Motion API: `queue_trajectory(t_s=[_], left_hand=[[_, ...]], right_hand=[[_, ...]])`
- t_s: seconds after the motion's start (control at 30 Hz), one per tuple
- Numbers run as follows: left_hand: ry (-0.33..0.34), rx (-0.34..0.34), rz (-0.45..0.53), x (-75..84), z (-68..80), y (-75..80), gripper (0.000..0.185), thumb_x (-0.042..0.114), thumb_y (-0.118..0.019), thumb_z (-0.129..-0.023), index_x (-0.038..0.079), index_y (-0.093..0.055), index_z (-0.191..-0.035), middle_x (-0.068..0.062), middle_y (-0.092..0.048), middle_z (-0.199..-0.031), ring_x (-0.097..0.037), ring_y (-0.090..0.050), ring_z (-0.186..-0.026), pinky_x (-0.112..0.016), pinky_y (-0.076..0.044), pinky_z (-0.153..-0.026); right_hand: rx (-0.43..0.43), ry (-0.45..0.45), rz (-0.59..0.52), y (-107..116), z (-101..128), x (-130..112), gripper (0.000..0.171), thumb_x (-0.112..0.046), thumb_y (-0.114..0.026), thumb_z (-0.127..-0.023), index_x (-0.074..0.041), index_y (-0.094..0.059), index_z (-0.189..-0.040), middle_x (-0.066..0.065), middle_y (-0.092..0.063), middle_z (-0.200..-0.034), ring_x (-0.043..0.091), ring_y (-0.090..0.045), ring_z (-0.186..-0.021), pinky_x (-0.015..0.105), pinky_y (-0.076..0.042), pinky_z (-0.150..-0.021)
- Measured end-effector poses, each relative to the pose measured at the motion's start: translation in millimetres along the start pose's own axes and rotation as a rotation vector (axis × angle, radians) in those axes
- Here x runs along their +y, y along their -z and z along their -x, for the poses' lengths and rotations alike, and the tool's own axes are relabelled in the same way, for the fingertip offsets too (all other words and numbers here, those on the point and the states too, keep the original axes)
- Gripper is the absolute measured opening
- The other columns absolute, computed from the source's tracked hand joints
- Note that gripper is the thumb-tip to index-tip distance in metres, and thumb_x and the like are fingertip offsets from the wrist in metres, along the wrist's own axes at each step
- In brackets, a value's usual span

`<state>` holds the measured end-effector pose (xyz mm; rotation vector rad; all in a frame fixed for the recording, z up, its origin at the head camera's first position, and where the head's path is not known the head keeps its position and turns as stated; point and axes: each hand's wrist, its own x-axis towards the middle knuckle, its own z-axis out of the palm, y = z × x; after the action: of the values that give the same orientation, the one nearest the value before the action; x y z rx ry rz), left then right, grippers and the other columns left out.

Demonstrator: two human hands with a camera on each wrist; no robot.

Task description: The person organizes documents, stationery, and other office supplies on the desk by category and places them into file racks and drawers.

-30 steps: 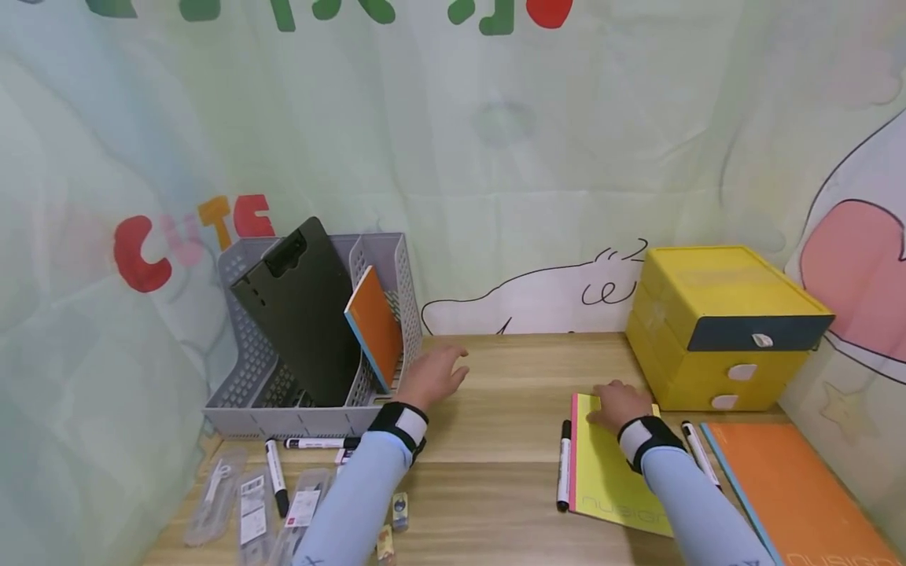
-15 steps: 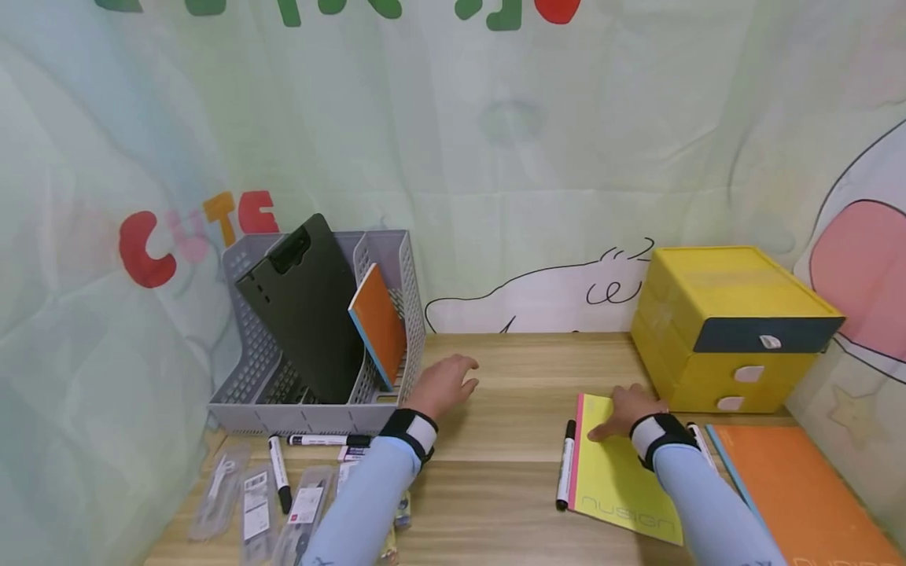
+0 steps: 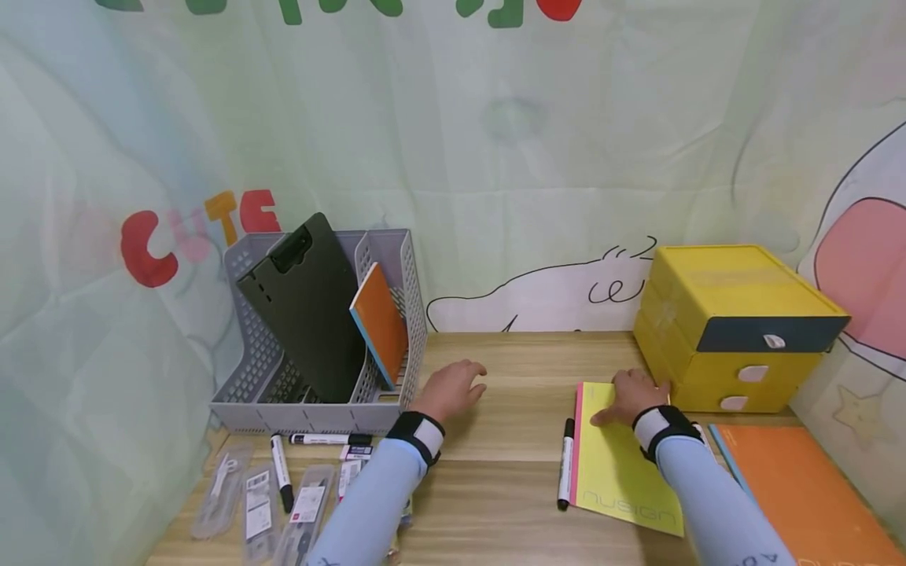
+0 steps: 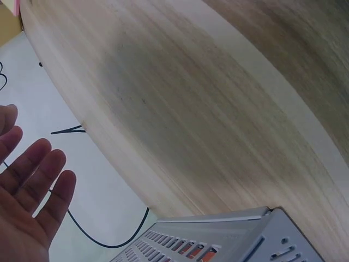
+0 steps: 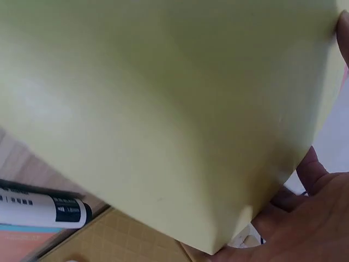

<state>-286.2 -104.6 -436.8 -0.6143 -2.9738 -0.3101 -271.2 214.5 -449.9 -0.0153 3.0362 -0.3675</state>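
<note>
My right hand grips the far edge of a yellow notebook with a pink spine. The thumb lies on its cover, and the other fingers reach behind the edge in the right wrist view. That far edge looks slightly raised from the table. A black-capped white marker lies along the spine; another marker is on the other side, mostly behind my wrist in the head view. My left hand hovers over the wood beside the grey organizer, fingers relaxed, holding nothing.
A black clipboard and a small orange notebook lean in the organizer. Yellow drawers stand behind a large orange notebook. Front left lie markers and clear plastic cases; my left sleeve partly covers small items there.
My right hand has shifted to the notebook's far right edge and gripped it; the notebook has moved slightly away from me. The left hand has drifted a little to the right.
</note>
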Motion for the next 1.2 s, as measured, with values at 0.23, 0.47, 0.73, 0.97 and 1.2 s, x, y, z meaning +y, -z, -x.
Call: queue_trajectory(t_s=[0.23, 0.47, 0.73, 0.97, 1.2], left_hand=[[-0.012, -0.001, -0.004, 4.2, -0.1, -2.6, 0.028, 0.025, -0.067, -0.096, 0.01, -0.068, -0.119, -0.006, -0.068, -0.117, -0.022, -0.063, -0.109, -0.039, -0.051, -0.093], [-0.011, -0.017, 0.002, 13.1, -1.8, -7.5, 0.028, 0.026, -0.066, -0.097, 0.01, -0.068, -0.121, -0.006, -0.067, -0.119, -0.022, -0.063, -0.111, -0.038, -0.049, -0.096], [0.006, -0.064, 0.1, 32.0, -7.2, -11.1, 0.036, 0.031, -0.063, -0.099, 0.008, -0.065, -0.127, -0.007, -0.068, -0.12, -0.021, -0.063, -0.109, -0.038, -0.05, -0.094], [0.056, -0.14, 0.308, 67.2, -15.0, -14.3, 0.046, 0.035, -0.061, -0.099, 0.004, -0.06, -0.133, -0.007, -0.067, -0.103, -0.017, -0.059, -0.086, -0.033, -0.052, -0.082], [0.153, -0.192, 0.498, 88.8, -17.0, -16.1, 0.06, 0.049, -0.057, -0.098, 0.005, -0.055, -0.14, -0.009, -0.066, -0.114, -0.018, -0.058, -0.09, -0.037, -0.053, -0.085]], right_hand=[[-0.007, 0.041, -0.012, 6, -3, 4, 0.086, -0.053, -0.087, -0.067, 0.009, -0.056, -0.117, 0.022, -0.067, -0.101, 0.034, -0.06, -0.088, 0.077, -0.021, -0.098], [0.05, 0.039, 0.009, 9, -6, 3, 0.067, -0.046, -0.068, -0.088, 0.006, -0.054, -0.129, 0.031, -0.062, -0.117, 0.046, -0.058, -0.099, 0.073, -0.031, -0.093], [0.103, 0.046, -0.056, 23, -7, -9, 0.043, -0.027, -0.048, -0.098, 0.003, -0.056, -0.129, 0.029, -0.062, -0.119, 0.047, -0.057, -0.1, 0.073, -0.028, -0.096], [0.139, 0.079, -0.075, 29, -12, -16, 0.044, -0.027, -0.046, -0.099, 0.002, -0.058, -0.13, 0.026, -0.062, -0.124, 0.043, -0.057, -0.105, 0.071, -0.028, -0.097], [0.241, 0.207, -0.09, 30, -13, -28, 0.036, -0.022, -0.048, -0.101, 0.002, -0.063, -0.122, 0.023, -0.065, -0.121, 0.044, -0.057, -0.114, 0.068, -0.027, -0.104]])
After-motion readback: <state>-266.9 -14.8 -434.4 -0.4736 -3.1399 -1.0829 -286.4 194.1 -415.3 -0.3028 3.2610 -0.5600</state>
